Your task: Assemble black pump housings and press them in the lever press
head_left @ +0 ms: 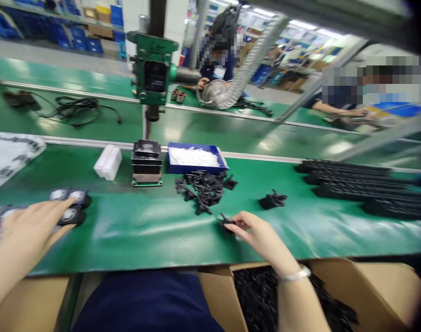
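Box [348, 286] holds black parts [255, 295], tray [196, 169] white pieces [195, 157]; right hand [257, 232], 1 component [227, 226].

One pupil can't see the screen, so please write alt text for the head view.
A person's right hand pinches a small black part over a green bench, while the left hand is at black parts with round white faces. Beyond lie a heap of black components and a blue tray of white pieces, with a green machine to their left.
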Available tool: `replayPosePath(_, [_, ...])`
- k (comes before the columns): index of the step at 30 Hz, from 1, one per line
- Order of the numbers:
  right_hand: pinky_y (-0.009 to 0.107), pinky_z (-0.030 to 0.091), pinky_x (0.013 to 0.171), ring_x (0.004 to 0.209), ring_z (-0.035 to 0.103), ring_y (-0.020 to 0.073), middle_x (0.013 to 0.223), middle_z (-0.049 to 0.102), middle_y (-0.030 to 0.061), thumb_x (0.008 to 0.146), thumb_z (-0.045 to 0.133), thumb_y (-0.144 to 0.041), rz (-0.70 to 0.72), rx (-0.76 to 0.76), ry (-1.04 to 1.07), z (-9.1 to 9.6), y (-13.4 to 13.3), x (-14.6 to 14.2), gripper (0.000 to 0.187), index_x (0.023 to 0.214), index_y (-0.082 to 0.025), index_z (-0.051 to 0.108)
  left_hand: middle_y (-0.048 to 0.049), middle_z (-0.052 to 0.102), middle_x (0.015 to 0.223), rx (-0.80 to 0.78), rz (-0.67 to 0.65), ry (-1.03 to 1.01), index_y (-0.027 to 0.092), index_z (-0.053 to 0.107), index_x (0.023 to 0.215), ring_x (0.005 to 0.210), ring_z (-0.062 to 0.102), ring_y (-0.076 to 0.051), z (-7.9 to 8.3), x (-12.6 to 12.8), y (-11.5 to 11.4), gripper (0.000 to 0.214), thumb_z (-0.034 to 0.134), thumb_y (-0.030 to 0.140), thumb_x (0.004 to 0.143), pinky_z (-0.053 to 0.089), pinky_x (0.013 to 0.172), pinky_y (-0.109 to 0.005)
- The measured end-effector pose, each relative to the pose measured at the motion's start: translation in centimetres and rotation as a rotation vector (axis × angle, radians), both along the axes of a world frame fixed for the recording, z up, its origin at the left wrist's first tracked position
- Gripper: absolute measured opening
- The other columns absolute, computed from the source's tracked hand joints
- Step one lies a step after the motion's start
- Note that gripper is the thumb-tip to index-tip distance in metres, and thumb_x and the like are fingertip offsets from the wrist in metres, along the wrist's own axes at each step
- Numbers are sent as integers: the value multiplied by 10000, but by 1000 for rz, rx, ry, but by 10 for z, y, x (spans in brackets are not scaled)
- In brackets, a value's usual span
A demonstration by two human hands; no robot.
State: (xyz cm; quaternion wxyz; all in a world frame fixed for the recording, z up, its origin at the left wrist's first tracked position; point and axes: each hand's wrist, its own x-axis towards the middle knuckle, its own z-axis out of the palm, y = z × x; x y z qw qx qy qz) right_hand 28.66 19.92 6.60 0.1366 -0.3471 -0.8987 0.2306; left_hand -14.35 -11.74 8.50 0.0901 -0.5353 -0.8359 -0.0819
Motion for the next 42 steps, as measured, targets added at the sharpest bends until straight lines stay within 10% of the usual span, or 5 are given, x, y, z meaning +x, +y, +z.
replayPosePath(5, [251, 482, 615, 662, 601, 143, 762, 626, 3, 912, 631, -423, 216, -34, 143, -3, -37, -39, 211, 867, -219, 603, -122, 685, 1200, -74, -71, 0, 208, 494, 1344, 1074, 639, -332, 10, 16, 6, 434, 518, 386, 949, 463, 863, -437])
replayPosePath(12, [321, 489, 717, 760, 568, 182, 817, 604, 35, 923, 633, -297, 233, 49, 297, -41, -84, -119, 113, 917, -192, 591, -37, 642, 1262, 138, -204, -757, 313, 391, 1427, 1168, 606, -222, -21, 84, 33, 613, 679, 383, 890, 466, 1035, -368])
replayPosePath(20, [309, 511, 752, 843, 590, 172, 890, 597, 36, 876, 697, -223, 282, -163, 357, -41, -73, -115, 132, 993, -206, 638, 5, 657, 1172, 279, -228, -1195, 356, 442, 1354, 1148, 614, -198, -51, 141, 75, 694, 806, 237, 775, 499, 1031, -365])
replayPosePath(30, [365, 499, 965, 1154, 568, 203, 1111, 599, 61, 824, 759, -244, 401, -231, 506, 12, -92, -138, 181, 942, -228, 622, -3, 634, 1158, 328, -267, -1212, 361, 435, 1358, 1082, 643, -184, -59, 142, 76, 651, 770, 244, 812, 538, 975, -330])
replayPosePath(42, [411, 518, 948, 1086, 607, 213, 996, 663, 49, 859, 723, -263, 488, -174, 452, 4, -102, -151, 183, 975, -230, 585, -52, 630, 1222, 319, -302, -1096, 308, 455, 1355, 1093, 639, -222, -58, 141, 77, 562, 715, 294, 858, 548, 959, -364])
